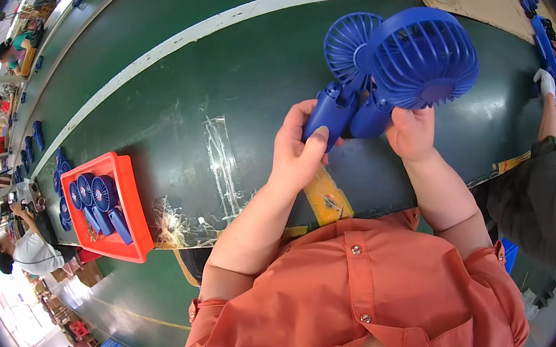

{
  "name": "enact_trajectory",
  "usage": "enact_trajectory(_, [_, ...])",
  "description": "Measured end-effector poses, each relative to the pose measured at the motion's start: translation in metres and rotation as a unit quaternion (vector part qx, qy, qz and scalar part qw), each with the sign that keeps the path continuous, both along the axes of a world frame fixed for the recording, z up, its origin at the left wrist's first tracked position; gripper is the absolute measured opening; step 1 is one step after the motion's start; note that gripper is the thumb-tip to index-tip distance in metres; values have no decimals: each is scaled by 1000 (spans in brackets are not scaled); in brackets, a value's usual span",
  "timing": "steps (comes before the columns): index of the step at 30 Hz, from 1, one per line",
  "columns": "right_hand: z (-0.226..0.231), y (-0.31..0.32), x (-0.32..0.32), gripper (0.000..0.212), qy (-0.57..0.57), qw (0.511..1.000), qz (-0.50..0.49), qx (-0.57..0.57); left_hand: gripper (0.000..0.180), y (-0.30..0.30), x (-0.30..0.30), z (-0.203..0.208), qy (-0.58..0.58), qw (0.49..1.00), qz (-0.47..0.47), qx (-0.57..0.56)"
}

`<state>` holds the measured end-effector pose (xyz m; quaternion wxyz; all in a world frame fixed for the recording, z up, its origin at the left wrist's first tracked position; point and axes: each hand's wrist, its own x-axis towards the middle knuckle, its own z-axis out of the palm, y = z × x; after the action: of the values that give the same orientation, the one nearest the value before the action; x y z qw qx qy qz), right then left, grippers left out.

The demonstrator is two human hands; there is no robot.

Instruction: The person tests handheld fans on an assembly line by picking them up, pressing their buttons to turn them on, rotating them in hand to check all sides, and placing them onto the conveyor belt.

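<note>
Two blue handheld fans are raised over the green bench, one in each hand. My left hand (299, 145) grips the handle of the farther handheld fan (331, 111), thumb along its side; its round grille tilts away behind the other one. My right hand (412, 129) has its fingers closed at the lower part of the nearer handheld fan (424, 57), whose large caged head faces up and right. That fan's handle points left and lies right beside the left one's, perhaps touching. Part of the right-hand fingers is hidden behind the fan.
A red tray (132, 207) with several blue fans stands at the left on the green bench (169, 117). Plastic scraps (172, 223) lie near its edge, by yellow tape (327, 199). On the right, a co-worker's gloved hand (545, 83) is beside a blue bin (551, 60).
</note>
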<state>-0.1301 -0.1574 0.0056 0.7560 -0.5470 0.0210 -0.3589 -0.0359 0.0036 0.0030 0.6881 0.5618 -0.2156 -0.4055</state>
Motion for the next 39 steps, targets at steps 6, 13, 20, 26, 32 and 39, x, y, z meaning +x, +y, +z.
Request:
enact_trajectory(6, [5, -3, 3, 41, 15, 997, 23, 72, 40, -1, -8, 2, 8, 999, 19, -28])
enact_trajectory(13, [-11, -4, -2, 40, 14, 999, 34, 16, 44, 1, -1, 1, 16, 1000, 5, 11])
enact_trajectory(20, [-7, -10, 9, 42, 43, 999, 14, 9, 34, -8, -3, 1, 20, 999, 26, -23])
enact_trajectory(26, [29, -12, -5, 30, 233, 962, 124, -74, 42, -16, -6, 3, 111, 984, 96, 104])
enact_trajectory(32, [1, 17, 13, 26, 132, 977, 117, -122, 39, 0, -6, -33, -312, 946, 79, 24])
enact_trajectory(39, [41, -83, -30, 33, 60, 968, -123, 211, 22, 5, -13, -4, -195, 980, 26, 26])
